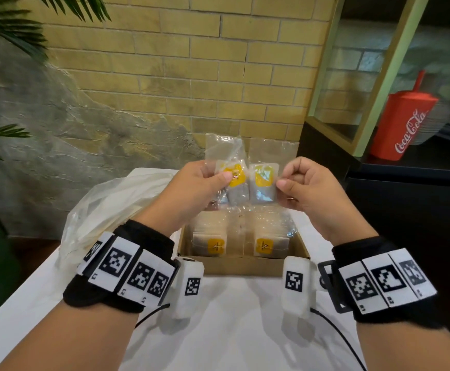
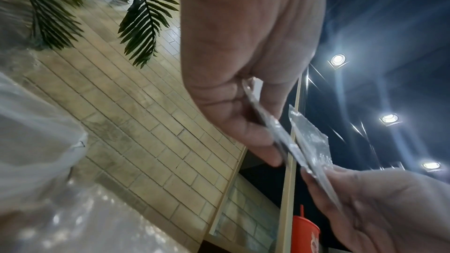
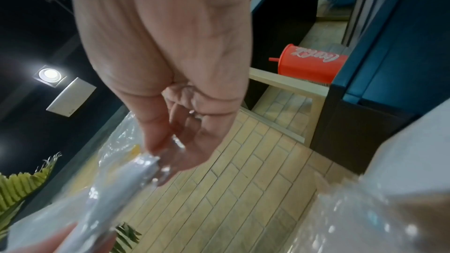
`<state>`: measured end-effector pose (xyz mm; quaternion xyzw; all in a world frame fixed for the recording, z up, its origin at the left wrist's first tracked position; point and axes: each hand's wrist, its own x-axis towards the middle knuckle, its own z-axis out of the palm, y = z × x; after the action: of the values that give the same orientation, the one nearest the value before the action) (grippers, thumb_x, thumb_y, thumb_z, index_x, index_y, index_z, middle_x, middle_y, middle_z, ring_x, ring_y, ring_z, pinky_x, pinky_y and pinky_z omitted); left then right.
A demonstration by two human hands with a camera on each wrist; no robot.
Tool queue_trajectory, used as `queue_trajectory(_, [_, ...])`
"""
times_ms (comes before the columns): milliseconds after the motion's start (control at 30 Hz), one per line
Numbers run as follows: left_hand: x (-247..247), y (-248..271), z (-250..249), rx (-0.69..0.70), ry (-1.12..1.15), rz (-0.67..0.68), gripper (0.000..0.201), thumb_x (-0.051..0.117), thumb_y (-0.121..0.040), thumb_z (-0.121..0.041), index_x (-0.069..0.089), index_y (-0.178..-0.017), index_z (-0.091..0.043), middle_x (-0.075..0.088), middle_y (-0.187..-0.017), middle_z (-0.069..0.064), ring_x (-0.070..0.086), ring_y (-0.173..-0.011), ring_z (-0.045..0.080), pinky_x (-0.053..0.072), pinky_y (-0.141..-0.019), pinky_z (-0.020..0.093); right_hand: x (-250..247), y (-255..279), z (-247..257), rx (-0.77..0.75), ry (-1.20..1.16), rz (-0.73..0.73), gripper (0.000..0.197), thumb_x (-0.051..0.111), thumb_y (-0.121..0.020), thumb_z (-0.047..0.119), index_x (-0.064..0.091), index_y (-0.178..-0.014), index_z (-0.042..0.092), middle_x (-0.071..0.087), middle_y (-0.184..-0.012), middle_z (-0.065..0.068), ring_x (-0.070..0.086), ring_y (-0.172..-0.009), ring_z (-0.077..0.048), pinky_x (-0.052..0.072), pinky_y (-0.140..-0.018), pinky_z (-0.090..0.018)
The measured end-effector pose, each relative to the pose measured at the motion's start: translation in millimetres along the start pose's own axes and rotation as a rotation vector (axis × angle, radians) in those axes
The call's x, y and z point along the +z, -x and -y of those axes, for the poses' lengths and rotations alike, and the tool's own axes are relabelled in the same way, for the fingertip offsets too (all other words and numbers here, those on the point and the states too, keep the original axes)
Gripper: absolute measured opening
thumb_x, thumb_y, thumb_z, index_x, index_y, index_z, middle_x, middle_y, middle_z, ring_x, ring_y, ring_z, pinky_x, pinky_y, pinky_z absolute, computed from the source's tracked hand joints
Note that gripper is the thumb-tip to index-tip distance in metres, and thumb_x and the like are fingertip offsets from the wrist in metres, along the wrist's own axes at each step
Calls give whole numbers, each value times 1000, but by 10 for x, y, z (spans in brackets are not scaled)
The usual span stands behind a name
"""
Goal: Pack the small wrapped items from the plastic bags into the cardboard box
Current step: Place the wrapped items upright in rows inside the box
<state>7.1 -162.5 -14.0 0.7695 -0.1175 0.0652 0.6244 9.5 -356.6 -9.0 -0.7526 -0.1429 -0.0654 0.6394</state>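
Clear-wrapped packets, yellow-labelled, held upright side by side: left packet (image 1: 233,180) pinched in left hand (image 1: 191,194), right packet (image 1: 263,183) pinched in right hand (image 1: 312,191). Directly above open cardboard box (image 1: 242,265) on white counter (image 1: 231,330); straight down to pack, long axes vertical.

The packets (image 1: 248,180) you held were see-through with yellow patches. The box (image 1: 241,265) was brown. At two o'clock stood a red cup (image 1: 403,124) with white writing. Your wristbands (image 1: 127,266) were black with black-and-white squares.
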Motion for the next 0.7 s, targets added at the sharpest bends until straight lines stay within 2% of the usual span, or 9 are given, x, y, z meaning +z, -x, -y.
queue_trajectory(100, [-83, -32, 4, 37, -28, -116, 19, 52, -94, -18, 64, -80, -22, 62, -78, 1, 56, -71, 10, 49, -53, 17, -51, -14, -42, -41, 355, 44, 15, 58, -84, -5, 58, -79, 10, 63, -76, -11, 60, -73, -17, 49, -68, -20])
queue_trajectory(167, [-143, -50, 1, 42, -22, -169, 17, 53, -94, -17, 65, -82, -20, 65, -85, 8, 58, -78, 15, 50, -58, 21, -64, -9, -68, 10, 650, 171, 12, 62, -81, 0, 65, -82, 11, 67, -81, -3, 63, -81, -13, 49, -73, -20])
queue_trajectory(233, [-175, -51, -6, 36, -23, -191, 16, 55, -93, -17, 65, -81, -19, 65, -84, 6, 58, -79, 14, 50, -58, 22, -55, 8, -109, 89, 872, 325, 13, 64, -80, 6, 68, -85, 18, 68, -84, 3, 63, -83, -9, 49, -75, -19])
queue_trajectory(300, [-177, -33, -16, 44, -40, -178, 20, 57, -92, -16, 61, -73, -21, 62, -71, -2, 58, -65, 6, 49, -52, 17, -16, 39, -149, 156, 1011, 457, 15, 66, -80, 11, 68, -90, 22, 65, -87, 8, 60, -85, -8, 48, -75, -19])
queue_trajectory(367, [-156, -2, -35, 62, -71, -159, 24, 58, -91, -16, 59, -68, -23, 59, -60, -9, 54, -51, -2, 46, -48, 12, 34, 65, -182, 199, 1111, 520, 17, 67, -80, 12, 69, -93, 22, 62, -89, 7, 58, -87, -12, 45, -70, -19])
queue_trajectory(433, [-133, 16, -43, 73, -106, -147, 26, 58, -91, -18, 57, -66, -25, 58, -55, -12, 51, -49, -3, 44, -48, 12, 63, 56, -192, 209, 1165, 504, 15, 66, -80, 10, 71, -90, 20, 62, -89, 4, 57, -88, -15, 43, -65, -18])
queue_trajectory(533, [-117, 29, -53, 80, -100, -143, 32, 58, -91, -17, 52, -61, -26, 53, -41, -18, 48, -40, -8, 40, -42, 7, 62, 18, -185, 204, 1204, 418, 16, 67, -79, 8, 72, -86, 21, 65, -96, 1, 59, -94, -19, 50, -82, -27])
queue_trajectory(600, [-105, 42, -69, 77, -91, -136, 34, 58, -91, -16, 49, -59, -26, 50, -37, -20, 46, -37, -9, 39, -40, 6, 45, 5, -191, 174, 1202, 355, 18, 66, -79, 8, 72, -89, 22, 66, -102, 0, 59, -98, -20, 49, -90, -31])
queue_trajectory(700, [-97, 49, -80, 56, -96, -129, 35, 58, -91, -16, 48, -59, -26, 51, -37, -19, 47, -38, -8, 39, -41, 7, 45, 2, -168, 89, 1095, 227, 19, 65, -83, 16, 69, -102, 21, 65, -105, 1, 58, -97, -16, 47, -88, -28])
